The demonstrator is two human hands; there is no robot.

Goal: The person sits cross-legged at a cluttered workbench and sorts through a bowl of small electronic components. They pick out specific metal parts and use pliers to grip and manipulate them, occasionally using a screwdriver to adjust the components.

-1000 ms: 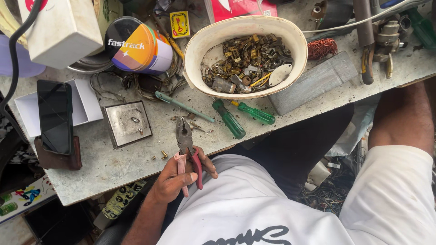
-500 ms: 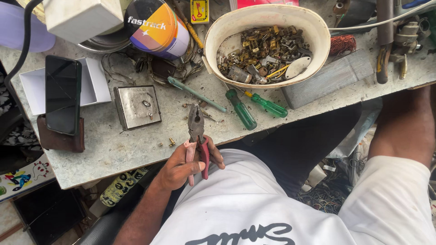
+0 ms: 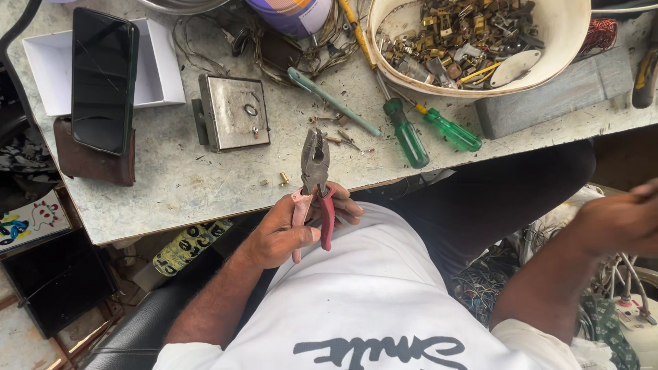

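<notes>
At the cluttered worktop's (image 3: 171, 185) near edge, red-handled pliers (image 3: 315, 179) are gripped by the left hand (image 3: 288, 229), fingers curled around the handles. The right hand (image 3: 620, 219) is blurred, cut off; its grasp cannot be told.

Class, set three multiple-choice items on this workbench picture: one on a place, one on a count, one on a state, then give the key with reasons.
1. Where does the phone lie?
A. across the white box
B. in the bowl
C. on the person's lap

2. How many green-handled screwdrivers lie below the bowl?
A. none
B. two
C. five

3. How are the pliers held?
A. lying loose on the bench
B. gripped in the left hand, nose pointing at the bench
C. gripped in the right hand

Key: 1 A, the phone overlaps the box's left end. 2 B, two green handles sit side by side. 3 B, the fingers wrap the red handles.
</notes>
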